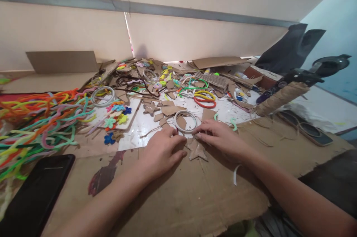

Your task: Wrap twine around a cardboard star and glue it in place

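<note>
A black rectangular phone (41, 188) lies at the near left, on or beside a brown corrugated cardboard sheet (212, 188); on that sheet a brown five-pointed cardboard star (198, 151) lies between the hands, the left hand (167, 151) beside it with thumb and forefinger parted, the right hand (216, 134) with fingertips bunched between star and ring, whether gripping I cannot tell. Just beyond sits a silvery-white ring (186, 130); multicoloured fuzzy stems (52, 118) heap at left; farther off lie yellow and red loops (206, 106), then a cream upright panel (223, 36).
</note>
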{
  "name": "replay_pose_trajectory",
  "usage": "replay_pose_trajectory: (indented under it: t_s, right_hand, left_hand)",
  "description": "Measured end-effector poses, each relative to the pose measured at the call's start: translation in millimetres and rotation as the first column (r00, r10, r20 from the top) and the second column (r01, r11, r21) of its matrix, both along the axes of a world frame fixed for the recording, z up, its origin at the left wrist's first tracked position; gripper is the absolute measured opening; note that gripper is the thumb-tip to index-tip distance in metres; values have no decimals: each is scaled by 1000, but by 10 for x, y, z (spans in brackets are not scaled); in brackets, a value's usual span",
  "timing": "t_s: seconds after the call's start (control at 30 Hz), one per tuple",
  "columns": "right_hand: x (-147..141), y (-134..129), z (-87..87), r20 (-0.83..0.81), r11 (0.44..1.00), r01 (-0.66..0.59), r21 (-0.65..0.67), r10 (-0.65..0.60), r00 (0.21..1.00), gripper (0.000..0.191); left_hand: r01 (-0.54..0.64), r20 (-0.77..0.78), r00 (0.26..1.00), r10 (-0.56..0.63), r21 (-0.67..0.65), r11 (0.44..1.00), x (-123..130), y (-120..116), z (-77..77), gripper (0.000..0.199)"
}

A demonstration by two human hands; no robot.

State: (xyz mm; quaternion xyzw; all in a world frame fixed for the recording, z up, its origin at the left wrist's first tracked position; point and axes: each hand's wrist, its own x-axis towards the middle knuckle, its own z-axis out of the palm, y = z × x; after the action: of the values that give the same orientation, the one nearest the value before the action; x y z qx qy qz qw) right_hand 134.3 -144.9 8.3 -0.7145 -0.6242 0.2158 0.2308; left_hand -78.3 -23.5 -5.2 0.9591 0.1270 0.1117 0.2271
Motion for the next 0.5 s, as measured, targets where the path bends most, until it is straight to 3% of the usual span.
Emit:
replay_pose_trajectory:
  t_s: [0.2,0.33,0.5]
  right_hand:
    - [-72,36,-22,-228,994,93,-54,-103,968,14]
    - [-87,37,-39,-344,992,91,-82,-114,932,16]
    - [-76,42,-55,-312,996,87,-36,-94,945,17]
  left_hand:
    - [-9,9,1000,9,-3,1000,18,-12,-14,17]
    - [-11,35,999,11,-18,1000,21,-14,-47,12]
    - [-26,63,998,30,-62,998,48,-19,-74,12]
